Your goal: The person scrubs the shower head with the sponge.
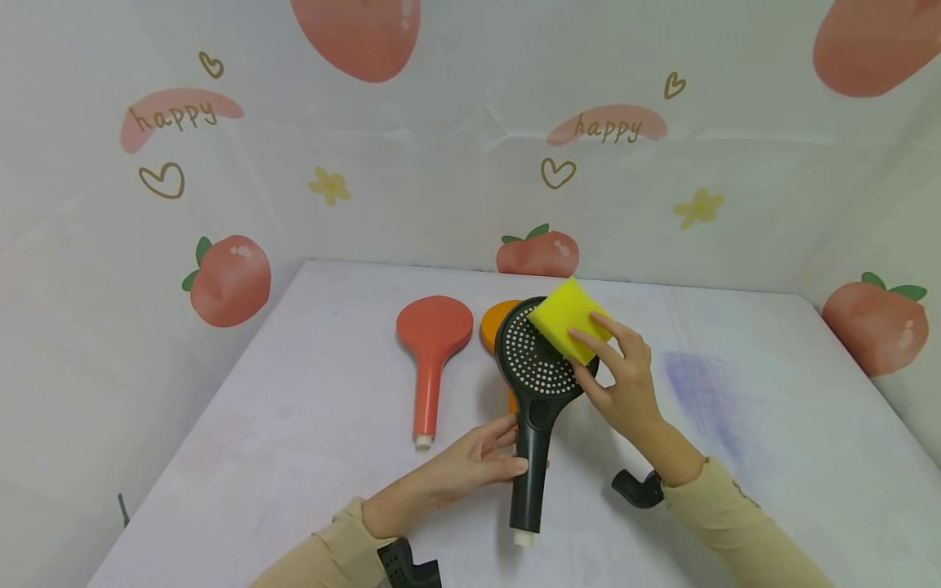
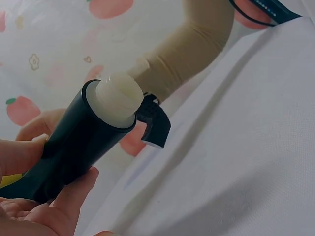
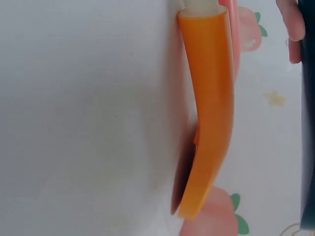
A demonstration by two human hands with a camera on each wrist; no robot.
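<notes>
In the head view my left hand (image 1: 470, 465) grips the handle of a black shower head (image 1: 535, 441), its dotted spray face turned up toward me. The handle's whitish threaded end (image 2: 118, 98) points toward the left wrist camera. Between the fingers and thumb of my right hand (image 1: 625, 384) is a yellow sponge (image 1: 569, 318), which lies over the upper right of the spray face and covers part of it. Behind the black one, an orange shower head (image 3: 211, 88) is partly hidden in the head view; the right wrist view shows it resting on the table.
A red shower head (image 1: 434, 335) lies face down on the white table (image 1: 294, 425), left of the orange one. A white sheet (image 1: 441, 163) printed with peaches and hearts stands behind and at both sides. A purple smudge (image 1: 702, 400) marks the table on the right.
</notes>
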